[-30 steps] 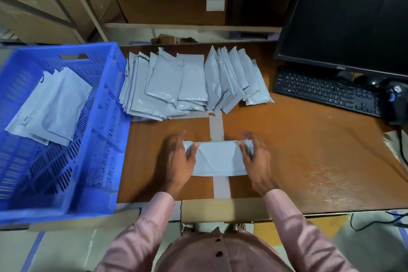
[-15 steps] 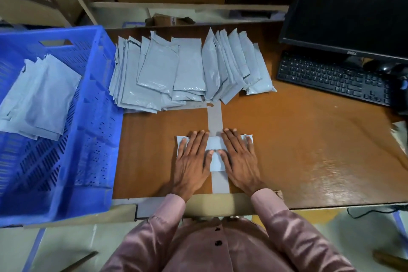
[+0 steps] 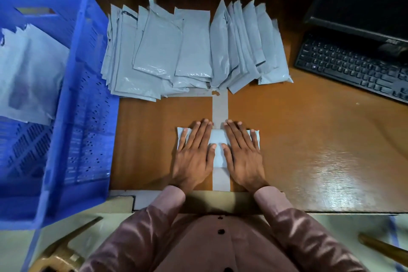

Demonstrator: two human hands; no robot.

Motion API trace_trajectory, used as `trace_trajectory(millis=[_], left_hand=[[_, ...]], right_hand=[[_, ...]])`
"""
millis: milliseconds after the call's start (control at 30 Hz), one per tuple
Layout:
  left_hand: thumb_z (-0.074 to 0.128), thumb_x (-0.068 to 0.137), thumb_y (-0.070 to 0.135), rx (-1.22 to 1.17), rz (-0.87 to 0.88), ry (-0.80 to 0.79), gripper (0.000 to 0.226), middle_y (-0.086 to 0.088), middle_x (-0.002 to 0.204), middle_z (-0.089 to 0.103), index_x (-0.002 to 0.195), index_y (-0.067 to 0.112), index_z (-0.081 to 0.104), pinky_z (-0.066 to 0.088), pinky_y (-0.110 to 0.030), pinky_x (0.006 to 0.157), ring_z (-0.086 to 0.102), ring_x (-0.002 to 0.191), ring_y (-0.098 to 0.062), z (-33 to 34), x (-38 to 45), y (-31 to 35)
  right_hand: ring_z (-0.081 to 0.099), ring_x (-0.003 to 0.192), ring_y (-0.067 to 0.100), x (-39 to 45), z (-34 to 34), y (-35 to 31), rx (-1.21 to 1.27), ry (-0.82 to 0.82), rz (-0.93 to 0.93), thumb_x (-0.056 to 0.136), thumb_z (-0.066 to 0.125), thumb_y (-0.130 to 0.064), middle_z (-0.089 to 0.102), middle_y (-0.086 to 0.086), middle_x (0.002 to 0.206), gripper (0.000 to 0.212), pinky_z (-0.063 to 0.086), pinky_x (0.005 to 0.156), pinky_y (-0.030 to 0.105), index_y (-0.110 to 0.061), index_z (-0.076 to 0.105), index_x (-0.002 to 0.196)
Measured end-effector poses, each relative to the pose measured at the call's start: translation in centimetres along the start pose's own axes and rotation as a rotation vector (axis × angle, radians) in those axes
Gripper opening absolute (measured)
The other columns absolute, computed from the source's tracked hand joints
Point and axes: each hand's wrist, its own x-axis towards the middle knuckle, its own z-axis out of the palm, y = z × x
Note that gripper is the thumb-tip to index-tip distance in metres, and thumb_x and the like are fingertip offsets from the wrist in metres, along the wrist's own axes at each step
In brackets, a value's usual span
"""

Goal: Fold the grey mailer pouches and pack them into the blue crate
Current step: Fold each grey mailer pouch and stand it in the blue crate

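Brown wooden desk (image 3: 298, 139), glossy near right front edge. Grey tape strip (image 3: 220, 108) runs from middle toward front edge. Spread of grey mailer pouches (image 3: 194, 51) fanned along back edge, overlapping. One folded pouch (image 3: 217, 146) near front edge, on tape strip, under flat hands. Black keyboard (image 3: 353, 70) at right back corner. Blue crate (image 3: 66, 117) at left edge.

Tabletop (image 3: 309, 139) is brown wood, smooth & shiny w/ bright glare. Grey pouches (image 3: 194, 51) are thin plastic, a bit glossy & crinkly. Blue crate (image 3: 88, 117) is hard plastic w/ holes. Sleeve (image 3: 309, 238) is soft, slightly shiny cloth.
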Motion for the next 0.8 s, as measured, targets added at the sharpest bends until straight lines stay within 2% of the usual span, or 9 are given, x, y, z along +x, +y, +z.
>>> trace_trajectory(millis=[233, 300, 367, 433, 467, 500, 567, 667, 800], left_hand=[[0.019, 0.111, 0.043, 0.001, 0.019, 0.01, 0.06, 0.005, 0.173, 0.012, 0.166, 0.02, 0.016, 0.011, -0.047, 0.129, 0.002, 0.16, -0.011, -0.4, -0.1, 0.0], [0.022, 0.111, 0.043, 0.006, 0.006, 0.039, 0.059, 0.005, 0.173, 0.011, 0.166, 0.02, 0.018, 0.005, -0.05, 0.129, 0.001, 0.16, -0.012, -0.8, -0.4, 0.1], [0.029, 0.111, 0.04, -0.028, -0.045, 0.131, 0.057, 0.001, 0.172, 0.018, 0.164, 0.018, 0.027, 0.005, -0.051, 0.129, 0.007, 0.16, -0.017, -1.2, -1.1, 0.5], [0.041, 0.108, 0.034, -0.128, -0.165, 0.264, 0.053, -0.007, 0.164, 0.038, 0.156, 0.013, 0.042, 0.022, -0.05, 0.126, 0.028, 0.154, -0.026, -1.6, -2.3, 1.1], [0.047, 0.105, 0.033, -0.174, -0.252, 0.317, 0.051, -0.011, 0.155, 0.046, 0.151, 0.013, 0.047, 0.033, -0.049, 0.119, 0.039, 0.145, -0.03, -1.8, -3.0, 1.5], [0.051, 0.102, 0.034, -0.208, -0.343, 0.342, 0.05, -0.014, 0.146, 0.05, 0.147, 0.013, 0.05, 0.04, -0.048, 0.111, 0.046, 0.133, -0.032, -1.9, -3.7, 1.8], [0.054, 0.097, 0.038, -0.271, -0.484, 0.307, 0.052, -0.016, 0.13, 0.052, 0.141, 0.012, 0.051, 0.046, -0.046, 0.099, 0.052, 0.117, -0.036, -2.3, -4.6, 2.2], [0.06, 0.096, 0.046, -0.347, -0.628, 0.129, 0.057, -0.019, 0.13, 0.051, 0.14, 0.01, 0.052, 0.043, -0.045, 0.102, 0.05, 0.122, -0.04, -3.1, -5.3, 2.5], [0.061, 0.096, 0.053, -0.262, -0.648, 0.005, 0.065, -0.017, 0.137, 0.05, 0.144, 0.012, 0.048, 0.041, -0.041, 0.104, 0.047, 0.128, -0.034, -3.9, -5.1, 3.0]], right_hand=[[0.022, 0.157, 0.023, -0.1, -0.3, -0.1, -0.018, 0.012, -0.042, 0.111, 0.028, -0.042, 0.031, 0.0, 0.167, 0.053, 0.016, 0.127, 0.051, -0.024, 0.034, 0.161], [0.034, 0.15, 0.026, -0.1, -0.7, -0.4, -0.026, 0.039, -0.051, 0.111, 0.029, -0.043, 0.04, 0.003, 0.16, 0.051, 0.022, 0.124, 0.052, -0.024, 0.041, 0.157], [0.047, 0.136, 0.028, 0.1, -1.3, -0.9, -0.087, 0.053, -0.035, 0.108, 0.036, -0.043, 0.051, 0.006, 0.146, 0.048, 0.031, 0.117, 0.05, -0.023, 0.049, 0.149], [0.057, 0.117, 0.03, 0.2, -2.1, -1.9, -0.192, 0.047, 0.021, 0.104, 0.044, -0.042, 0.06, 0.006, 0.13, 0.042, 0.039, 0.106, 0.048, -0.021, 0.056, 0.139], [0.06, 0.109, 0.031, 0.2, -2.5, -2.6, -0.24, 0.031, 0.061, 0.103, 0.047, -0.044, 0.063, 0.007, 0.122, 0.041, 0.044, 0.098, 0.047, -0.019, 0.059, 0.133], [0.063, 0.102, 0.031, 0.1, -3.2, -3.3, -0.279, 0.0, 0.105, 0.102, 0.049, -0.047, 0.064, 0.008, 0.116, 0.04, 0.048, 0.089, 0.045, -0.019, 0.06, 0.128], [0.068, 0.097, 0.033, -0.3, -3.9, -4.1, -0.273, -0.118, 0.187, 0.103, 0.046, -0.054, 0.065, 0.009, 0.113, 0.045, 0.052, 0.074, 0.041, -0.017, 0.057, 0.127], [0.07, 0.091, 0.037, -0.8, -3.5, -4.2, 0.064, -0.245, 0.234, 0.104, 0.048, -0.055, 0.07, 0.013, 0.105, 0.044, 0.056, 0.07, 0.041, -0.014, 0.057, 0.117], [0.063, 0.05, 0.015, -1.7, -3.3, -5.1, 0.558, -0.359, 0.21, 0.105, 0.057, -0.036, 0.067, 0.007, 0.071, 0.03, 0.058, 0.05, 0.039, -0.016, 0.051, 0.085]])
